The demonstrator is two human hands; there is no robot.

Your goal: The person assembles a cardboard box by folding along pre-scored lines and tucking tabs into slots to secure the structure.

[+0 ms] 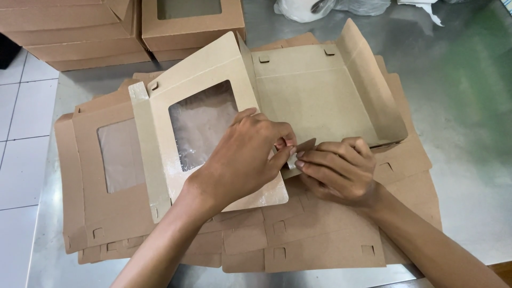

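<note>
In the head view, a half-folded brown cardboard box (298, 85) with a clear window in its lid lies on top of a spread stack of flat box blanks (320, 234), which serves as the landmark here. The left hand (245, 157) rests over the box's near edge, its thumb and fingers pinched shut on a small corner flap (305, 146). The right hand (336, 168) sits just beside it, touching the same flap, fingers curled closed around the fold. The blanks cover a steel table (469, 133). Beyond the blanks, at the table's far left, stand finished window boxes (186, 21) in piles; far right of those lies a white plastic bag (304, 8).
</note>
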